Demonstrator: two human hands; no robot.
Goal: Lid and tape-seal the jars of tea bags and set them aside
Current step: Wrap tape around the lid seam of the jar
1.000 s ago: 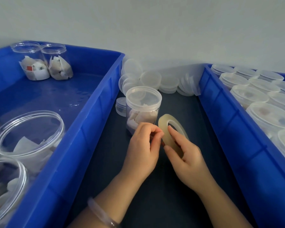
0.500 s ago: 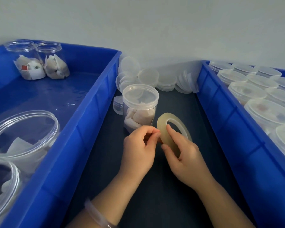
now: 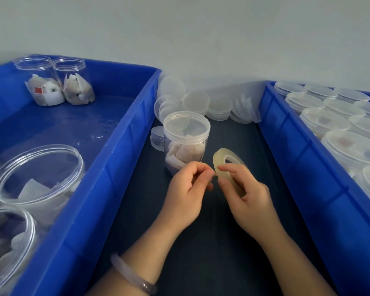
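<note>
Head view. Right hand (image 3: 249, 202) gripped the tape roll (image 3: 223, 160), thumb and fingers curled round its lower rim, the roll held on edge. Left hand (image 3: 185, 195): fingers curled, thumb and forefinger pinched together at the roll's left rim; tape end too thin to make out. Lidded jar (image 3: 185, 142) of tea bags stood on the dark table (image 3: 201, 242), just behind the left hand, between two blue bins. Left bin (image 3: 124, 150) held open jars (image 3: 75, 82) of tea bags. Right bin (image 3: 308, 167) held capped jars (image 3: 325, 120). Loose lids (image 3: 195, 102) were piled against the wall behind the lidded jar. Bracelet (image 3: 132, 276) on left wrist.
</note>
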